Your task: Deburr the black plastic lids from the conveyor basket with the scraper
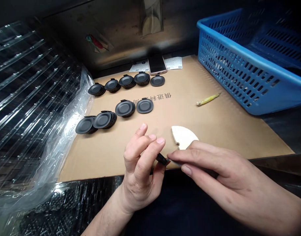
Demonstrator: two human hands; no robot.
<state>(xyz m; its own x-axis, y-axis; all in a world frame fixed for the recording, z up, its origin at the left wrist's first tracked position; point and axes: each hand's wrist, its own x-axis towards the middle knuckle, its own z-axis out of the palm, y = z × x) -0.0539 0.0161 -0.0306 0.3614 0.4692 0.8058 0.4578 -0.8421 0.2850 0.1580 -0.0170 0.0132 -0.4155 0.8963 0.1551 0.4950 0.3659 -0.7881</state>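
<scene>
The blue basket (239,65) stood well beyond the right hand (214,170), and the wrapped clear trays (24,82) lay out past the left hand (138,167). The cardboard sheet (214,124) lay ahead of both hands, with 9 piles of black lids (125,108) in 2 rows beyond the left fingers. The left hand pinched a small black lid (162,159) edge-on between thumb and fingertips, and a cream wedge (183,136) lay just beyond the right knuckles. The right hand, fingers pressed together, pinched a thin tool (173,162), mostly hidden, its tip at the lid's rim. Doing this well likely needed a firm, still left pinch and only light pressure, so the tip would not slip toward the left thumb.
</scene>
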